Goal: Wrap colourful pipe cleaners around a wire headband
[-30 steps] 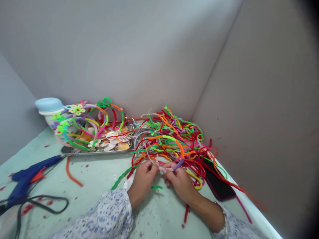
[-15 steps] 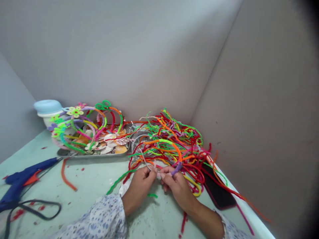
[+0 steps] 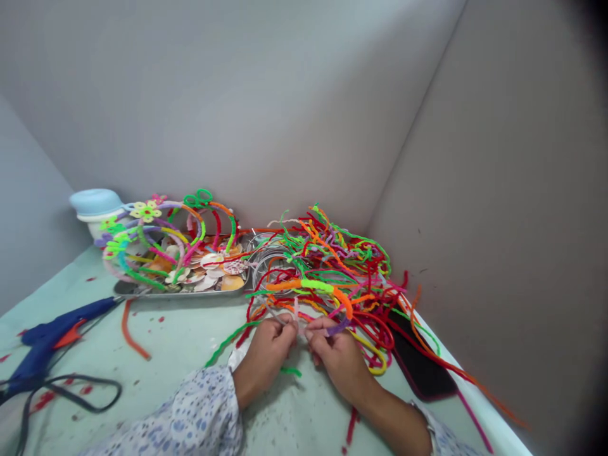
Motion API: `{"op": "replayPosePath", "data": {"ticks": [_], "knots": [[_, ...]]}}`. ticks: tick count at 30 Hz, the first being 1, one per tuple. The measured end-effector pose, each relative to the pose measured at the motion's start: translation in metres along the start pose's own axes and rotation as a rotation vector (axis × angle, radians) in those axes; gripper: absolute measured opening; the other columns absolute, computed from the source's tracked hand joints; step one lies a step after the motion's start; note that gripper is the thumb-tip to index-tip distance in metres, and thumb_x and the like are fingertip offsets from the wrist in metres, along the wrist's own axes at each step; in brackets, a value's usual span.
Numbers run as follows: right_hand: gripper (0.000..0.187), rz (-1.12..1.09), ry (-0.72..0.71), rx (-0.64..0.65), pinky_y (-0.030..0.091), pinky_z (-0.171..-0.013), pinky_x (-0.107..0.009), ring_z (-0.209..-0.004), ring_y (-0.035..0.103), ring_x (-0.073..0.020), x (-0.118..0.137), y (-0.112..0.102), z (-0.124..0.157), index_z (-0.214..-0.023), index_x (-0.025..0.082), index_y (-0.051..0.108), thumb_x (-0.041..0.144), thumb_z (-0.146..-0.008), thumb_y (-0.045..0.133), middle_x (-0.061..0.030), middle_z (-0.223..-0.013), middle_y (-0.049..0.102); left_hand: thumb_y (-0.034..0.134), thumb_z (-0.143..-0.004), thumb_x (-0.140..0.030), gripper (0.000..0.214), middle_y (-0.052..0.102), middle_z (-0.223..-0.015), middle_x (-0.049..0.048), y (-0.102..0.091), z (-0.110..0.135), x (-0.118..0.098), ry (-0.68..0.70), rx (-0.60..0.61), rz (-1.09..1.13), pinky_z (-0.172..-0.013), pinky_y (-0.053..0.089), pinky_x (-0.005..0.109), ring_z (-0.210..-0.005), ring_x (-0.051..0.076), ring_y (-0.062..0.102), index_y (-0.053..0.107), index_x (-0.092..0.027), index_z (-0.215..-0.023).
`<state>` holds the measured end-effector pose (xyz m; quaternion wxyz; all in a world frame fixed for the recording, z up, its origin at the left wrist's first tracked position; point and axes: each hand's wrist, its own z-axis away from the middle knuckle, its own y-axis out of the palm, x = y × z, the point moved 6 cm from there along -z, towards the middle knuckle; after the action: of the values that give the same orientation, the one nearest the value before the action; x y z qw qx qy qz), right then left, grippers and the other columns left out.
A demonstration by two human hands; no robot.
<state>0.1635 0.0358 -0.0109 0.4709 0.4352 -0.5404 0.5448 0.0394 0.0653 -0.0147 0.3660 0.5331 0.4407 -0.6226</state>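
Note:
Between my hands is a headband (image 3: 317, 286) wound with orange, lime and purple pipe cleaner. My right hand (image 3: 339, 354) is closed on it by the purple stretch, thumb and fingertips pinched. My left hand (image 3: 266, 345) pinches it just to the left, where a thin grey bare part sticks out past the fingers. A pale pink pipe cleaner (image 3: 297, 309) stands up between the fingertips of both hands; its lower part is hidden by them. Loose pipe cleaners (image 3: 351, 253) lie in a tangled heap just behind. A green pipe cleaner (image 3: 228, 345) passes behind my left hand.
At the back left, a metal tray (image 3: 180, 295) holds shells and several finished headbands (image 3: 204, 221). A blue glue gun (image 3: 61, 323) with its cord lies at the left, near a blue-lidded container (image 3: 97, 202). A phone (image 3: 422, 364) rests at the right table edge, against the walls' side.
The pale pink pipe cleaner now stands more upright between my fingertips, and the headband has tilted slightly. Both hands keep their pinch. The whole view has shifted slightly.

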Motion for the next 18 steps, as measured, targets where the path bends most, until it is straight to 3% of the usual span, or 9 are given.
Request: {"op": "replayPosePath", "data": {"ticks": [7,18], "knots": [[0.013,0.076,-0.110,0.011,0.033,-0.045,-0.022,-0.045,0.041,-0.0110,0.0015,0.0013,0.0011,-0.074,0.020,0.056,0.029,-0.081,0.049,0.0051,-0.049,0.046,0.040,-0.081,-0.029,0.026,0.040,-0.051,-0.0042,-0.0012,-0.0016,0.0022,0.015,-0.025,-0.052,-0.047,0.026,0.023,-0.048,0.011,0.038,0.043,-0.018,-0.057],[0.020,0.165,-0.165,-0.005,0.033,-0.047,-0.024,-0.048,0.043,-0.0126,0.0013,0.0012,0.0028,-0.074,0.020,0.057,0.033,-0.084,0.047,0.0034,-0.052,0.046,0.039,-0.083,-0.030,0.031,0.039,-0.048,-0.0037,-0.0024,-0.0007,-0.0007,0.025,-0.043,-0.061,-0.048,0.028,0.024,-0.047,0.012,0.038,0.044,-0.018,-0.055]]}}
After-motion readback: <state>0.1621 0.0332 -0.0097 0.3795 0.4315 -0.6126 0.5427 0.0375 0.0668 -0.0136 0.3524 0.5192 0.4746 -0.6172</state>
